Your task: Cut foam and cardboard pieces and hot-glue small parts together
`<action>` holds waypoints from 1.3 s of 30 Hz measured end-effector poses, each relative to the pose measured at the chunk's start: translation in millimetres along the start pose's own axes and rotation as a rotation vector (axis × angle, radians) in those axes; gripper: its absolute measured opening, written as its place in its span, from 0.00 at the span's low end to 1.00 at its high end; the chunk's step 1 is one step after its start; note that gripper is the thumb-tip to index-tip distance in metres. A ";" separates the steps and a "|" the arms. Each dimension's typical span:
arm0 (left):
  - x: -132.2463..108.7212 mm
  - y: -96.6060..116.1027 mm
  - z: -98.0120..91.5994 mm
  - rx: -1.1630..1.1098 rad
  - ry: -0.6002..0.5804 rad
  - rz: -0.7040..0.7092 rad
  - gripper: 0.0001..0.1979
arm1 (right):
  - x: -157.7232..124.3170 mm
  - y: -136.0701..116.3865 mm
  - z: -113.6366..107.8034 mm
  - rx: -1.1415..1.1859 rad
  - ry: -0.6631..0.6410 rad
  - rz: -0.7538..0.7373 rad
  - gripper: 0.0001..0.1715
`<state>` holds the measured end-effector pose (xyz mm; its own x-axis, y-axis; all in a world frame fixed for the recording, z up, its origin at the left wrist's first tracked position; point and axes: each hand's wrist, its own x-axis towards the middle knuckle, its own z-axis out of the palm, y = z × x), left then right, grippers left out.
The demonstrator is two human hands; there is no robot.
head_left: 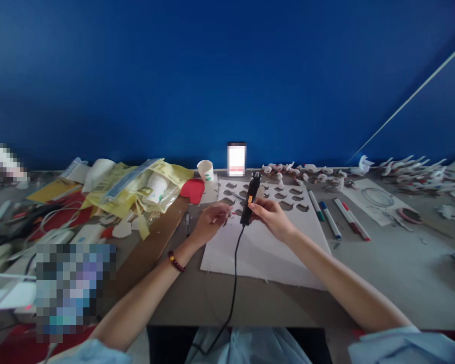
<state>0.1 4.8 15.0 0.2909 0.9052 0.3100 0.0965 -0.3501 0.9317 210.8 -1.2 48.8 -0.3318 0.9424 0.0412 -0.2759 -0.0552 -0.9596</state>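
Observation:
In the head view, my right hand (271, 216) is closed around a black corded hand tool (253, 192) with an orange switch, the thumb close to the switch. The tool stands tilted, and its black cord (235, 273) runs down toward my lap. Left of it, my left hand (214, 220) has its fingertips pinched together near the tool; something tiny may be between them, too small to name. Both hands are above a white foam board (261, 258), which has several curved cut-outs (286, 206) across its far half.
Several markers (330, 220) lie right of the board. Small white bird-like shapes (311, 169) line the back and right. A paper cup (206, 171) and a lit phone (237, 159) stand at the back. Yellow packaging (117, 189) and a brown strip (151, 242) are at left.

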 end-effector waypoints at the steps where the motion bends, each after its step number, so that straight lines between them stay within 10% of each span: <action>1: -0.1 -0.3 0.8 -0.048 0.015 -0.035 0.12 | -0.1 0.2 0.2 0.006 -0.004 0.005 0.15; 16: 4.9 3.8 -3.2 -0.414 0.235 -0.392 0.17 | 1.7 1.4 -0.2 0.185 0.140 0.061 0.15; 39: 1.1 20.6 1.6 -0.409 0.189 -0.369 0.11 | 1.4 30.1 4.6 0.272 0.047 0.043 0.07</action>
<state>3.9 -1.8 34.3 0.1295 0.9900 -0.0555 -0.2275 0.0841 0.9701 197.9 -3.1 21.3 -0.3081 0.9512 -0.0167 -0.4964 -0.1758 -0.8501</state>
